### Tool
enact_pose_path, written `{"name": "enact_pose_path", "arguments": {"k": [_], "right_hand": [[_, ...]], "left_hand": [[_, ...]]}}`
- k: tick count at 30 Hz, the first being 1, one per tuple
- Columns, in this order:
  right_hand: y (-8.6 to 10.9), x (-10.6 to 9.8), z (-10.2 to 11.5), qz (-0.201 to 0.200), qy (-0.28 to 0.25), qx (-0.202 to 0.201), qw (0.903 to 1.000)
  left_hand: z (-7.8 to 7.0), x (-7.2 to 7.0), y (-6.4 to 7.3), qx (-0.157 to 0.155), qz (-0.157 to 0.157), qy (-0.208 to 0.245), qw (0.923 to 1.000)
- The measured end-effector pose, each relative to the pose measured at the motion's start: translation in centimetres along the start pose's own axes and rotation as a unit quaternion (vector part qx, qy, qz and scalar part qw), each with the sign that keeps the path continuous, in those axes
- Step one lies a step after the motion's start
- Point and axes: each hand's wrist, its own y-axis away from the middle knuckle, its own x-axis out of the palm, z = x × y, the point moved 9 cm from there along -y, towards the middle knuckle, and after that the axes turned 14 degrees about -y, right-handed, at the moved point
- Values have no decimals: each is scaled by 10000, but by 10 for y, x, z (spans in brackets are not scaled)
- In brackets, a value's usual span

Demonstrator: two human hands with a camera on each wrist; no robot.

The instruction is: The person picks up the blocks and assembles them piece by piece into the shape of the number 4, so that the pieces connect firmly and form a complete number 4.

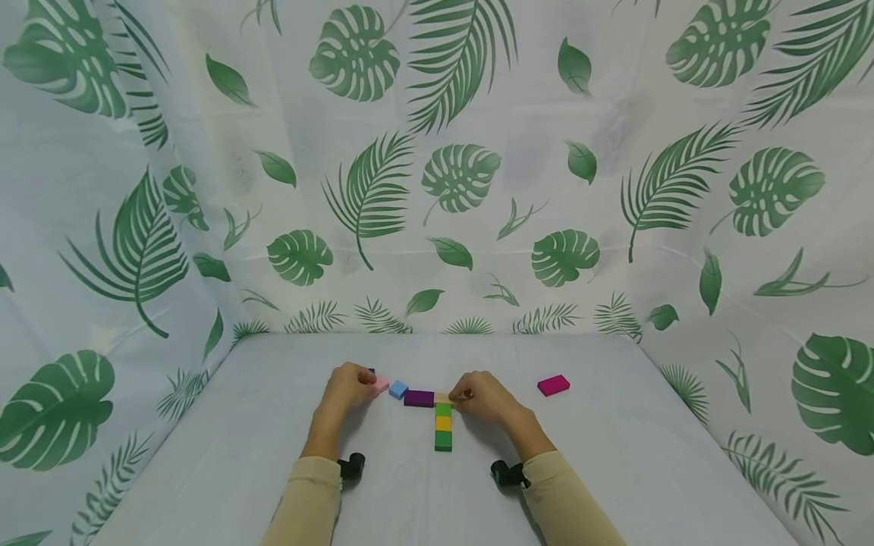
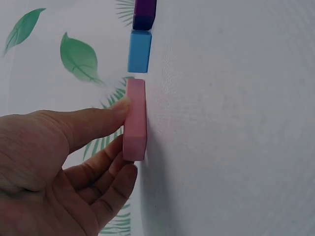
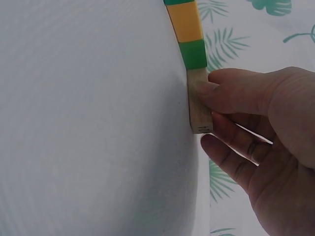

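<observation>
My left hand point(image 1: 348, 385) pinches a pink block point(image 2: 135, 120) between thumb and fingers at the left end of a row. Just right of it sits a small blue block point(image 1: 399, 390), followed by a dark purple block point(image 1: 419, 399). With my right hand point(image 1: 481, 396) I pinch a plain wooden block point(image 3: 199, 105) at the row's right end. Below that wooden block, a light green block point(image 1: 443, 409), a yellow block point(image 1: 444, 424) and a darker green block point(image 1: 443, 440) run in a line toward me. Fingers partly cover both held blocks in the head view.
A magenta block point(image 1: 553, 385) lies apart on the right of the white table point(image 1: 614, 470). Another dark purple piece point(image 1: 372, 371) peeks out behind my left fingers. A leaf-patterned cloth point(image 1: 478, 288) encloses the table's back and sides.
</observation>
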Motion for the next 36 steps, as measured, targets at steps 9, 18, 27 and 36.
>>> {"name": "enact_pose_path", "arguments": {"k": [9,18,27,36], "right_hand": [[-1,2,6,117,182,-341,9992],[-1,0,7,21,206,-374,9991],[-2,2,5,19,105,-282,9995],[-1,3,3,49,57,-256,9996]], "left_hand": [[-3,2,-5,-81,-11,67,9999],[-12,1,-12,113,35,-9,9999],[-22,3,-18,491,21,-272,9984],[-27,8,-26,401,83,-341,9986]]}}
